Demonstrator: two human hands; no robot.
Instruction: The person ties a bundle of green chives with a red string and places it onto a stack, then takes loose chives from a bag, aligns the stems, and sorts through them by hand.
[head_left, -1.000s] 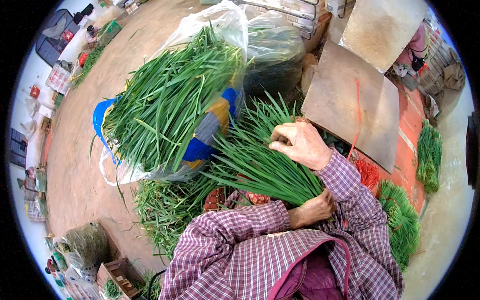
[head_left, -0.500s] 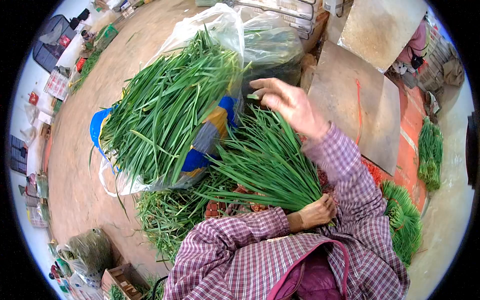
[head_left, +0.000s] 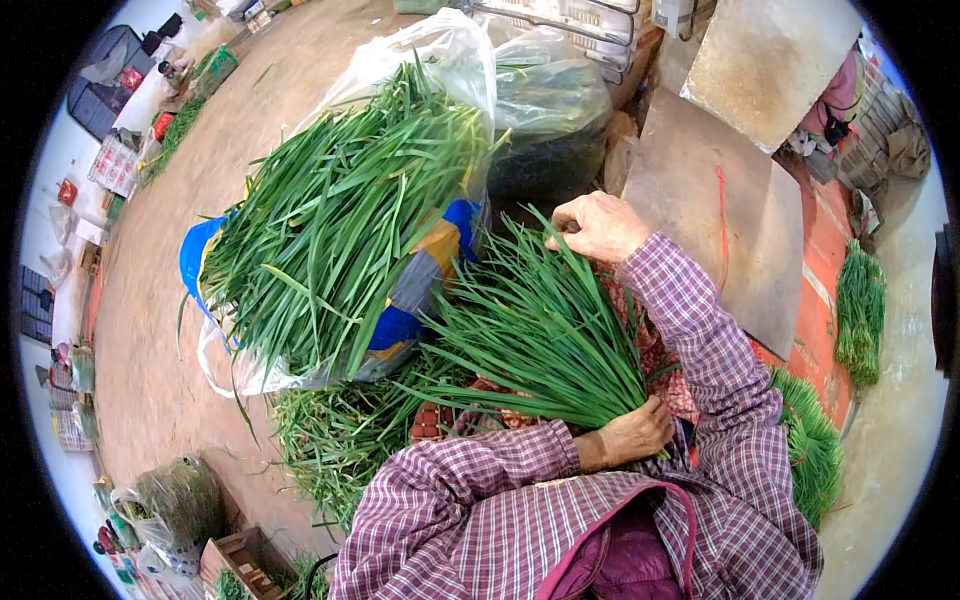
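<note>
My left hand [head_left: 632, 434] is closed around the base of a fanned bunch of garlic chives [head_left: 545, 325], held across my lap with the leaf ends pointing up and left. At the upper edge of that bunch, my right hand [head_left: 600, 228] has its fingers pinched together on a chive leaf; the fingertips are partly hidden. Just to the left stands a large plastic bag [head_left: 440, 45] with a blue, yellow and grey lining, full of loose garlic chives [head_left: 330, 220]. Below it lies a heap of leafy trimmings [head_left: 335, 440].
A second filled plastic bag [head_left: 550, 120] stands behind the first. Flat boards [head_left: 715, 210] lie ahead on the right. Tied green bundles [head_left: 805, 440] rest beside me and another bundle [head_left: 860, 315] lies farther right. A wooden crate [head_left: 240, 560] sits at lower left.
My right hand has moved down and right, from above the leaf tips to the bunch's upper edge, and its fingers have curled in. My left hand stays at the base.
</note>
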